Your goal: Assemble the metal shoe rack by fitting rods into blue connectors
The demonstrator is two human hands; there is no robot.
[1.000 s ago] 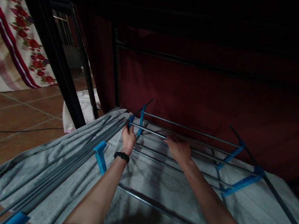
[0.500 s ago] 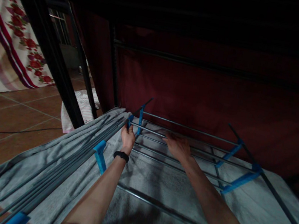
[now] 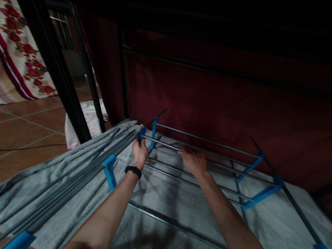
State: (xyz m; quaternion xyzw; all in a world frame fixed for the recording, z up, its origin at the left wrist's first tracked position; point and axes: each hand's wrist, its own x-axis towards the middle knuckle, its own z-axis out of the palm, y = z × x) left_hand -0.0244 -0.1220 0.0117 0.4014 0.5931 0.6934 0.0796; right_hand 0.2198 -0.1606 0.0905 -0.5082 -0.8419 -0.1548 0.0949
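Your left hand [image 3: 140, 152] sits at the far left corner of the rack [image 3: 207, 142], right beside the folded wing [image 3: 81, 174] that runs along the left edge. Your right hand [image 3: 193, 161] lies to its right, on the rails near the far edge, the two hands apart. The towel [image 3: 173, 198] spreads under the rails and spills over the left edge, with the wing's rods lying on it. Behind the rack hangs a curtain [image 3: 220, 104]. Off the left edge, a post [image 3: 52, 63] stands on the floor [image 3: 9, 128], a cloth [image 3: 85, 121] at its foot, a sheet [image 3: 4, 42] farther left.
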